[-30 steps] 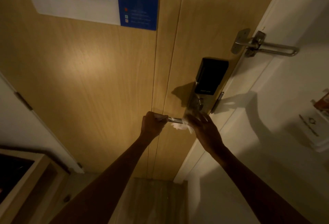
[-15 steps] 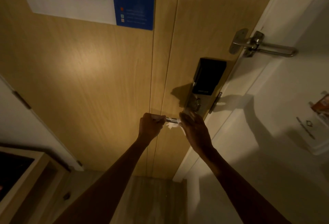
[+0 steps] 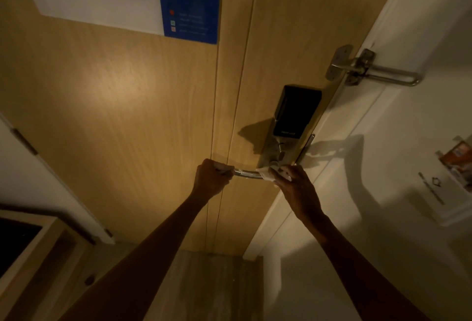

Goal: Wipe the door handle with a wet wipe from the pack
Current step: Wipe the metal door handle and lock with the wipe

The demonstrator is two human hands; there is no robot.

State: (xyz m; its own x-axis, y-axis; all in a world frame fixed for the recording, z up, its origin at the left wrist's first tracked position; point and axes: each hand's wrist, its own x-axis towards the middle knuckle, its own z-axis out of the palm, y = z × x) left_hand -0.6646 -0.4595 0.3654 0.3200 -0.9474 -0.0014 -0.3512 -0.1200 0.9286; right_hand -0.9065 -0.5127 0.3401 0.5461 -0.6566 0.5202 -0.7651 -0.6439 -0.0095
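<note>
Right hand (image 3: pixel 297 188) pinched the wet wipe (image 3: pixel 265 174) around the door handle (image 3: pixel 246 173) near the lock plate (image 3: pixel 277 152); left hand (image 3: pixel 212 180) closed on the lever's free end. Wipe looked soft, limp, light; handle rigid, likely slick, best wrapped fully.

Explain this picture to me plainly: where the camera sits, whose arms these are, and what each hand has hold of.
There is no machine here. The one picture comes from a camera worn on a person's head, looking at a wooden door. The two bare arms are that person's own. The left hand is closed round the free end of the metal door handle. The right hand presses a white wet wipe against the handle near the lock plate. Above sit a black electronic lock and a metal swing latch. The pack of wipes is not in view.
</note>
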